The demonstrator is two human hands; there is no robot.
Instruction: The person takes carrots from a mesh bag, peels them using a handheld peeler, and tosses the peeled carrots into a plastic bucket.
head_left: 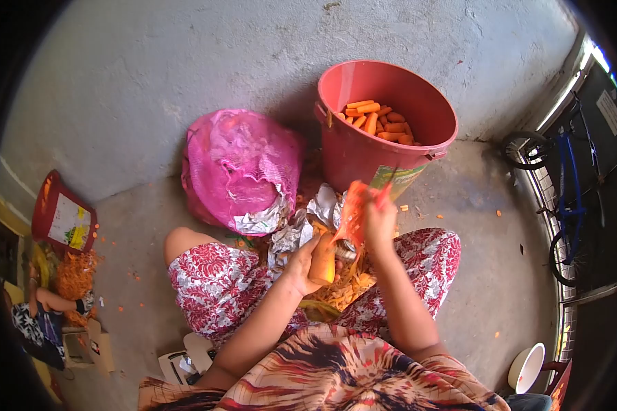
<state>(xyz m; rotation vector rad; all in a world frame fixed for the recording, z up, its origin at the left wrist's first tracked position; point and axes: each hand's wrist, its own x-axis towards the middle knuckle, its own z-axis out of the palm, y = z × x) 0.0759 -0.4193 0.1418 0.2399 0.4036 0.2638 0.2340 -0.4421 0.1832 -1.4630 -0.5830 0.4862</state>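
My left hand [299, 268] is wrapped round a thick orange carrot [323, 260], held upright over my lap. To its right, my right hand [380, 218] is closed on a red tool, blurred by motion, that looks like a peeler [382, 196]. An orange strip or sheet [352, 212] hangs blurred between the two hands. Beneath them lies a heap of orange peelings [346, 291] between my legs, with crumpled grey paper [290, 236] on its left side.
A red bucket [384, 156] of carrots stands ahead, beside a pink mesh sack [240, 171]. At far left are another red bucket [68, 214], peelings and a seated person. A blue bicycle [564, 185] and a white bowl [526, 368] are on the right.
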